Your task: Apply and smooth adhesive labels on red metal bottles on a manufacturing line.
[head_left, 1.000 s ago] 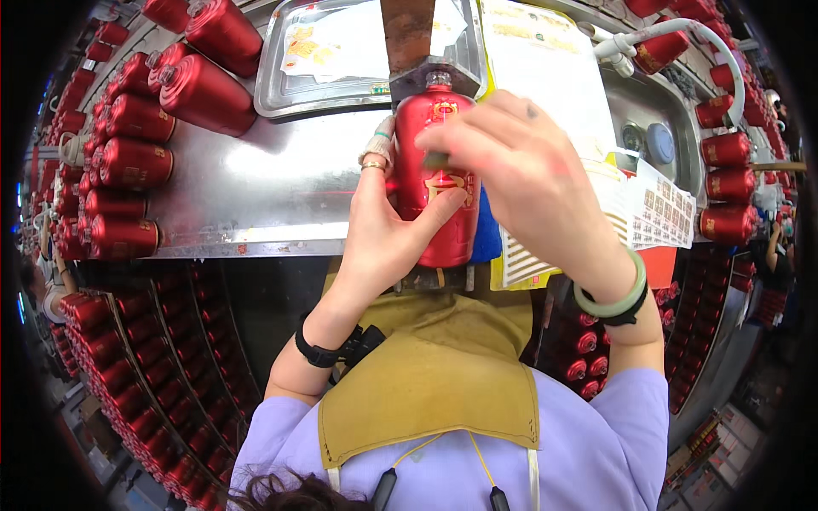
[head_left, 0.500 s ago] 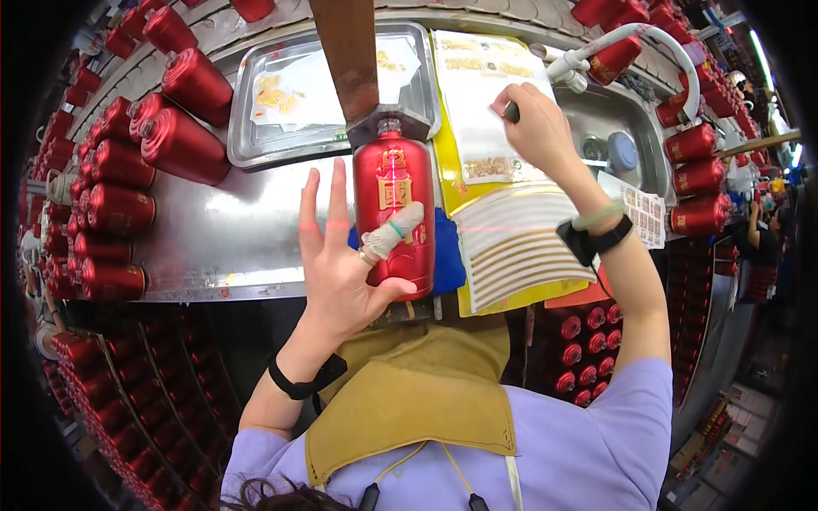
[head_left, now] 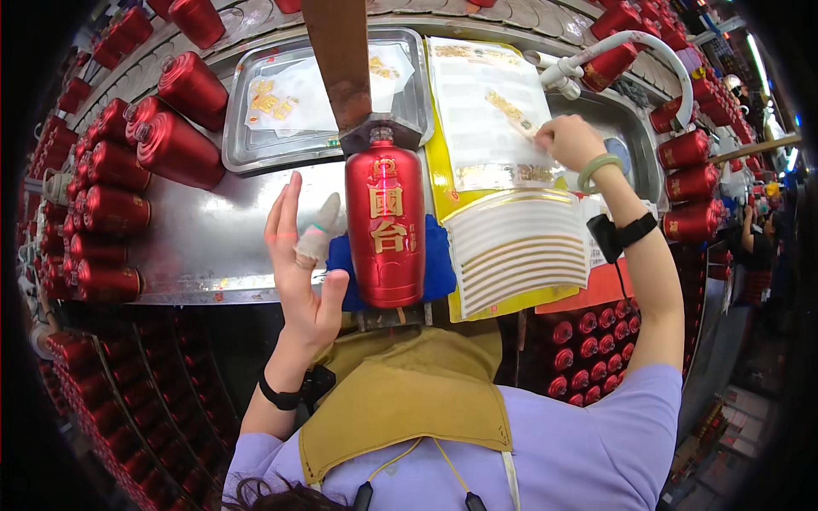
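A red bottle with gold raised characters lies on a blue pad, its neck against a dark bracket. My left hand is open just left of the bottle, fingers spread and not touching it. One of its fingers wears a whitish wrap. Over a white sheet on a yellow board, my right hand has its fingers pinched at the lower end of a slanted gold decal strip. The exact grip is partly hidden.
A metal tray with gold decals on white paper stands behind. A wooden post rises over the bracket. White strips with gold lines lie near right, beside a sink with a curved tap. Red bottles crowd the left.
My left hand has come off the bottle and moved left. The bottle now shows its large gold characters. My right hand has moved right and down, and a gold strip now slants at its fingertips.
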### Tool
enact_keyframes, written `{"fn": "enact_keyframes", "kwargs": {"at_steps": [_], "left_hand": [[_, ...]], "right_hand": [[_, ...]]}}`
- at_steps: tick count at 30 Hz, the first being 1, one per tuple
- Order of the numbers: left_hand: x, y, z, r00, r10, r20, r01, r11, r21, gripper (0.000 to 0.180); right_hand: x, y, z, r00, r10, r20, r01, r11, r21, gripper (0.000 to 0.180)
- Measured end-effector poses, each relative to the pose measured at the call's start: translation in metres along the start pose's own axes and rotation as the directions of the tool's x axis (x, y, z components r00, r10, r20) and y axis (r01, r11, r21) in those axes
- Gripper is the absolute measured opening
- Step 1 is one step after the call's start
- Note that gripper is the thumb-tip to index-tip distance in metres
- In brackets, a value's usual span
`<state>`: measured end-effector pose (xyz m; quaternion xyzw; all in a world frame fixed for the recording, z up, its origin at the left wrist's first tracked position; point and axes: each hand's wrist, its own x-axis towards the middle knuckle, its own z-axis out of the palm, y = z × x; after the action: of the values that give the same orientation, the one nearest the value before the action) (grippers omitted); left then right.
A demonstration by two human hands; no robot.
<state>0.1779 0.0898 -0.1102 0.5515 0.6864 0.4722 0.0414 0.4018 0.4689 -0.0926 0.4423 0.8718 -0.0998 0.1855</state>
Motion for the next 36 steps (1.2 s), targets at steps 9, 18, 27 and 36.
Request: {"fn": "enact_keyframes", "kwargs": {"at_steps": [9,18,27,36], "left_hand": [[0.009,0.005,-0.011,0.994,-0.052,-0.091,0.034,0.981,-0.191,0.063],[0.058,0.024,-0.009,0.999,0.001,0.035,0.021,0.786,-0.618,0.071],[0.033,0.038,-0.036,0.775,-0.117,0.621,0.595,0.466,-0.655,0.050],[-0.009,0.004,-0.019,0.829,-0.391,0.401,0.559,0.598,-0.573,0.031]], "right_hand": [[0.036,0.110,0.060,0.976,0.216,-0.020,-0.180,0.855,0.487,0.060],[-0.094,-0.088,-0.052,0.823,-0.356,-0.442,0.547,0.708,0.448,0.037],[-0.180,-0.152,-0.044,0.807,-0.490,-0.330,0.560,0.457,0.691,0.027],[-0.174,-0.149,0.057,0.866,-0.300,-0.399,0.499,0.535,0.682,0.020]]}}
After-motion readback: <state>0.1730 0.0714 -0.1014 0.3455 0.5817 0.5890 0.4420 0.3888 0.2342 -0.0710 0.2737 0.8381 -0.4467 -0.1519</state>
